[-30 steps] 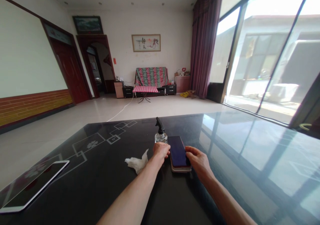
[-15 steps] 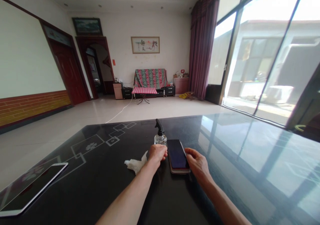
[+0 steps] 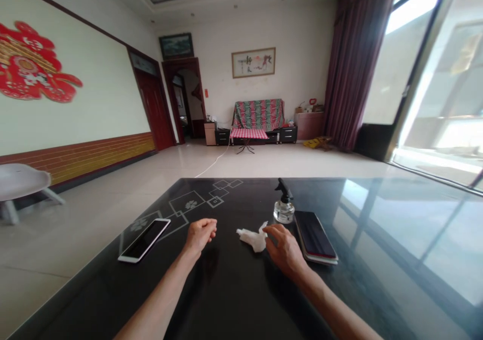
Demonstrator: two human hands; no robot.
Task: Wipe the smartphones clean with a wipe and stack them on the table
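My left hand [image 3: 200,235] hovers above the black table with its fingers curled together and nothing visible in them. To its left lies a white-framed tablet [image 3: 145,242] with a dark screen. A crumpled white tissue [image 3: 253,239] rests between my two hands. Palm down, my right hand [image 3: 284,248] has its fingers apart, with the fingertips at the tissue's right edge; I cannot tell if they touch it. Behind that hand stands a clear spray bottle [image 3: 284,210] with a black trigger head. Right of the hand, a dark-screened phone [image 3: 316,234] lies on a pale flat item.
The glossy black table [image 3: 226,300] carries a printed pattern of squares and flowers. Beyond it are a small folding table [image 3: 249,134] with a checked cloth, low cabinets and a cloth-draped object [image 3: 259,114]. A white chair [image 3: 23,181] stands at far left.
The view has turned left. My left hand has moved left, away from the phone and bottle, toward the tablet. My right hand has left the phone's right side and come over to the tissue.
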